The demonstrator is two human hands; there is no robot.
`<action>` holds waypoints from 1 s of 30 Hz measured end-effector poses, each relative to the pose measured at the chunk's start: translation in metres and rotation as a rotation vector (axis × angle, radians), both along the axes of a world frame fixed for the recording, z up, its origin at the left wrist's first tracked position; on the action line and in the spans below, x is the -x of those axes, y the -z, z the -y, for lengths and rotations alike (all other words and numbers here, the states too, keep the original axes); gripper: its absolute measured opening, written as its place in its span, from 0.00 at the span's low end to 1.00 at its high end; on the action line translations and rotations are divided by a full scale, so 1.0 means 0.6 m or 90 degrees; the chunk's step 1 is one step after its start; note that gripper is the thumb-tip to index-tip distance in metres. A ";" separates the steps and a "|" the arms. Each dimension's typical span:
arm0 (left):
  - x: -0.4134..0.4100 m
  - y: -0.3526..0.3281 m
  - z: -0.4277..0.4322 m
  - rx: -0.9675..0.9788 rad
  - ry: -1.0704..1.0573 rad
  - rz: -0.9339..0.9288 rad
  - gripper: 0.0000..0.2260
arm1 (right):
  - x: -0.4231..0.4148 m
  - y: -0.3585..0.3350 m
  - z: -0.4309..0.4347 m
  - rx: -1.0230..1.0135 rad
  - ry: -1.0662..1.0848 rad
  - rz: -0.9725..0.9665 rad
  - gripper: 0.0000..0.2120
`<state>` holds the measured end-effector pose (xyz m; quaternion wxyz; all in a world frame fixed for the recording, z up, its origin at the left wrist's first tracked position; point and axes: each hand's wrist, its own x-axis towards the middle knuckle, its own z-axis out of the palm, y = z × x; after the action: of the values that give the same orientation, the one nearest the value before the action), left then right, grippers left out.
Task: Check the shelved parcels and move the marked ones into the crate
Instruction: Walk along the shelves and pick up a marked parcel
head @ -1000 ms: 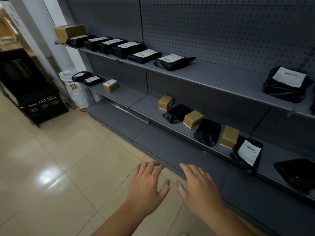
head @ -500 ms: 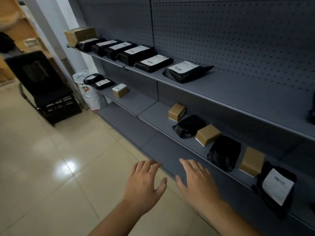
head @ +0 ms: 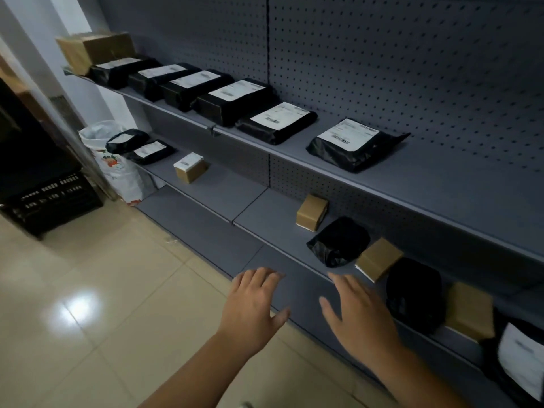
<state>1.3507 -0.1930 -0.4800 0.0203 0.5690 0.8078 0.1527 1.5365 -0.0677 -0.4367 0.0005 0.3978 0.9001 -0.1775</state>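
The grey pegboard shelving (head: 441, 184) has drawn a little nearer than a moment ago. The black slatted plastic crate (head: 56, 198) sits on the floor far left, well apart from the black labelled poly-bag parcels (head: 350, 142) lining the upper shelf. My left hand (head: 253, 307) and right hand (head: 356, 316) still hover, fingers released, empty.

A white woven sack (head: 117, 172) with a red print stands on the glossy beige tiled floor (head: 88, 304), its top crumpled, close beside a white pillar (head: 44, 13). A bright patch of light reflects off the tiles at the lower left. A grey perforated back panel (head: 412, 69) rises on the right. A large dark bulk (head: 26, 148) fills the left edge, too dim to identify
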 end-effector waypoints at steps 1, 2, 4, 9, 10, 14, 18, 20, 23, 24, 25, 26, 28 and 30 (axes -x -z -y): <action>0.025 0.001 -0.008 0.000 0.013 -0.003 0.28 | 0.016 0.000 -0.003 -0.004 0.009 0.002 0.27; 0.047 0.002 -0.017 0.006 0.024 -0.003 0.28 | 0.031 0.001 -0.006 -0.006 0.019 0.003 0.27; 0.080 0.008 -0.035 0.015 0.032 0.001 0.28 | 0.055 0.001 -0.012 -0.006 0.038 0.009 0.27; 0.121 0.015 -0.087 0.019 0.050 0.028 0.28 | 0.094 0.013 -0.038 0.004 0.072 0.014 0.27; 0.129 0.016 -0.100 0.028 0.057 0.032 0.28 | 0.101 0.019 -0.049 0.006 0.081 0.012 0.27; 0.156 0.029 -0.152 0.074 0.069 0.033 0.28 | 0.124 0.055 -0.101 0.024 0.102 -0.001 0.27; 0.185 0.039 -0.211 0.098 0.071 0.037 0.28 | 0.160 0.098 -0.172 0.051 0.129 -0.034 0.26; 0.210 0.052 -0.253 0.121 0.085 0.022 0.28 | 0.180 0.127 -0.208 0.068 0.132 -0.054 0.25; 0.242 0.093 -0.325 0.148 0.079 0.028 0.29 | 0.206 0.182 -0.275 0.066 0.114 -0.054 0.25; 0.250 0.112 -0.353 0.156 0.077 0.038 0.29 | 0.211 0.205 -0.301 0.053 0.116 -0.050 0.24; 0.260 0.133 -0.383 0.167 0.077 0.048 0.30 | 0.215 0.231 -0.329 0.032 0.123 -0.036 0.24; 0.275 0.156 -0.412 0.174 0.080 0.054 0.31 | 0.222 0.255 -0.356 0.012 0.132 -0.019 0.24; 0.308 0.204 -0.457 0.182 0.076 0.064 0.33 | 0.248 0.303 -0.396 -0.003 0.137 0.037 0.26; 0.333 0.254 -0.494 0.184 0.066 0.085 0.34 | 0.267 0.350 -0.429 0.003 0.146 0.080 0.30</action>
<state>1.1507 0.1035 -0.6326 0.1636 0.5895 0.7879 0.0712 1.3763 0.1896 -0.6469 0.0376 0.5085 0.8465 -0.1530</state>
